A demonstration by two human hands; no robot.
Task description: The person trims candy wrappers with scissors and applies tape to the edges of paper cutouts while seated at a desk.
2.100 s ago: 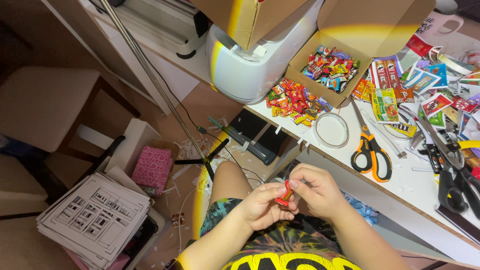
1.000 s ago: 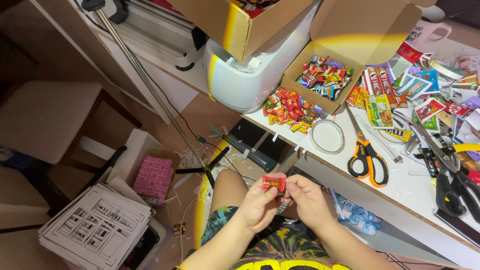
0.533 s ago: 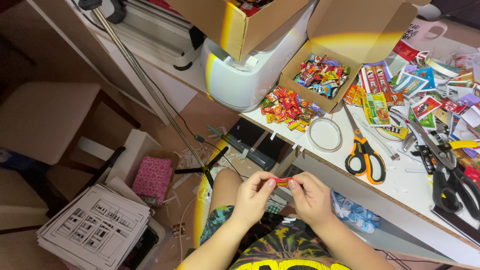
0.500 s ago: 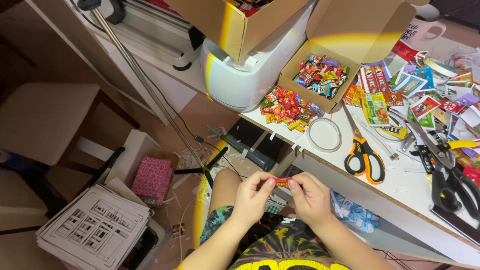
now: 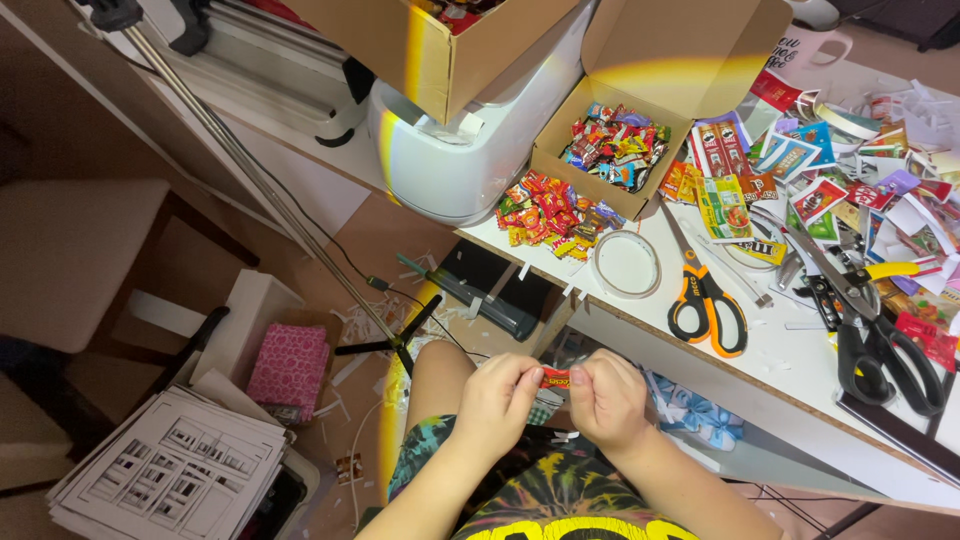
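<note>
From the head camera, both hands sat low over the person's lap, below the tabletop [image 5: 800, 370] edge. The left hand [image 5: 497, 397] and the right hand [image 5: 607, 397] each pinched one end of a small red packet [image 5: 555, 378] between thumb and fingertips, knuckles nearly touching — closer together than half a second before, when the packet was stretched out thin between hands held further apart. A second earlier it had been held up higher and showed as a wider red rectangle; now only a short stub of it showed between the fingers. The things on the tabletop lay as they had: orange-handled scissors [image 5: 706, 300] beside a roll of clear tape [image 5: 625, 265], a loose heap of small red and yellow packets [image 5: 548, 212] at the near corner, an open cardboard box [image 5: 620, 150] of the same packets behind it, black-handled scissors [image 5: 885, 345] further right. On the floor, left of the knee, a pink patterned box [image 5: 289, 366] stood near a stack of printed sheets [image 5: 170, 470] — both unmoved.
</note>
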